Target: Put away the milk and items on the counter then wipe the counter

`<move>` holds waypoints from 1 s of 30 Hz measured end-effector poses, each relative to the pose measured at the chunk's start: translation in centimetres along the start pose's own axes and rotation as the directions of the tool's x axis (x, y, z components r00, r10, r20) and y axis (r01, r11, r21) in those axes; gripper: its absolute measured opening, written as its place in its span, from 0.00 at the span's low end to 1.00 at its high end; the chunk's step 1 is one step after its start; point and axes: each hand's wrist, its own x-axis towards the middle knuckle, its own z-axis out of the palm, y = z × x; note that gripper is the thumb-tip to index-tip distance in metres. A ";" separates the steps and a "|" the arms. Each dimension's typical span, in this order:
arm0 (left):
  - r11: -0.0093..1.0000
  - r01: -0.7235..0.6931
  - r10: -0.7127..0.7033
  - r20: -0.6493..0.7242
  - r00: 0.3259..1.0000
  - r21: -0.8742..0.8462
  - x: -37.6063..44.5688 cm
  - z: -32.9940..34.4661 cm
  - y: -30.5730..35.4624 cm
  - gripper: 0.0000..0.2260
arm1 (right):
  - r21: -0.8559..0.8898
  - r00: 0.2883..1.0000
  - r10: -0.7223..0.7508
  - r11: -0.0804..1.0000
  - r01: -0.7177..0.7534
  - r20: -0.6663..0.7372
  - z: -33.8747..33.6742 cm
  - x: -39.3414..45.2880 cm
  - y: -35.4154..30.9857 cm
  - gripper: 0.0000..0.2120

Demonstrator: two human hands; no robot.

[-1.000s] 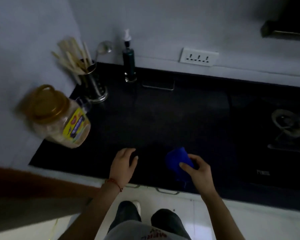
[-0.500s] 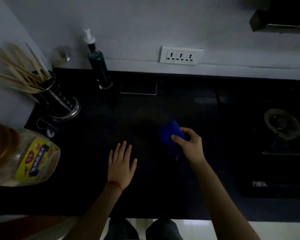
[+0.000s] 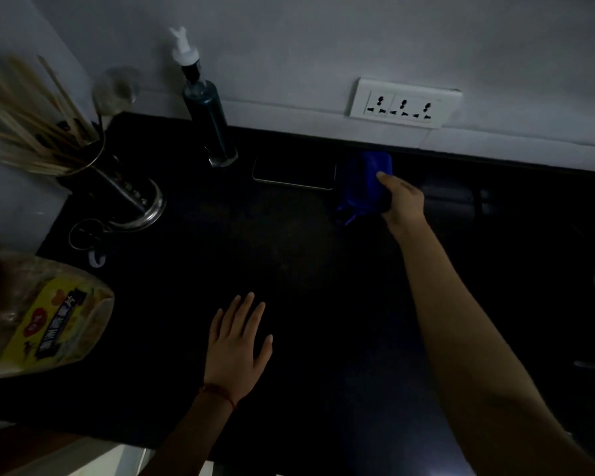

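The right hand (image 3: 402, 204) grips the blue cloth (image 3: 364, 187) on the dark counter (image 3: 289, 269) close to the back wall, just right of a phone (image 3: 294, 175), while the left hand (image 3: 237, 345) lies flat with straight fingers.

You are looking at a dim kitchen corner with very little light. A pale wall (image 3: 323, 46) runs behind a dark worktop, and a second pale wall (image 3: 11, 207) meets it on the left. A white socket plate (image 3: 405, 103) with three outlets sits on the back wall, just above the worktop's rear edge.
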 end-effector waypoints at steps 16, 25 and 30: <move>1.000 -0.002 0.003 -0.020 1.000 0.003 0.1 0.1 0.0 0.24 | -0.854 0.942 -0.318 0.515 0.079 -0.104 -2.7 -0.5 2.2 0.28; 1.000 -0.006 0.006 0.040 0.999 0.006 -0.2 -0.6 0.2 0.23 | -0.840 0.935 -0.350 0.486 0.240 0.064 -4.9 -12.4 5.8 0.25; 0.981 -0.096 0.100 0.016 0.995 -0.171 -1.2 -2.4 -0.9 0.29 | -0.787 0.854 -0.507 0.477 0.391 0.116 -7.1 -20.6 4.6 0.20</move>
